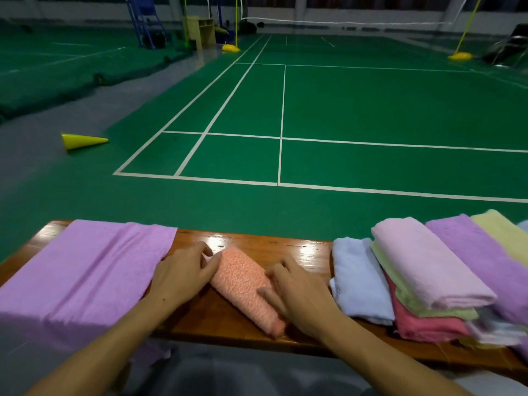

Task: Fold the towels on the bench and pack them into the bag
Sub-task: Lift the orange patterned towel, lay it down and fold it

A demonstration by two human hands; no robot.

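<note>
My left hand [183, 271] and right hand [297, 290], fingers loosely spread, press either side of the folded peach towel [245, 287] lying mid-desk [257, 244]; soft, light and floppy, it looks best gripped around its thick folded bulk.

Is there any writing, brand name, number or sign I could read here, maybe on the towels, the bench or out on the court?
No readable text anywhere in this view.
The orange towel under both hands, the purple towel and the stacked towels are plain, with no tags showing.
The bench carries no label.
The court has only white lines.
The yellow cone is unmarked.
</note>
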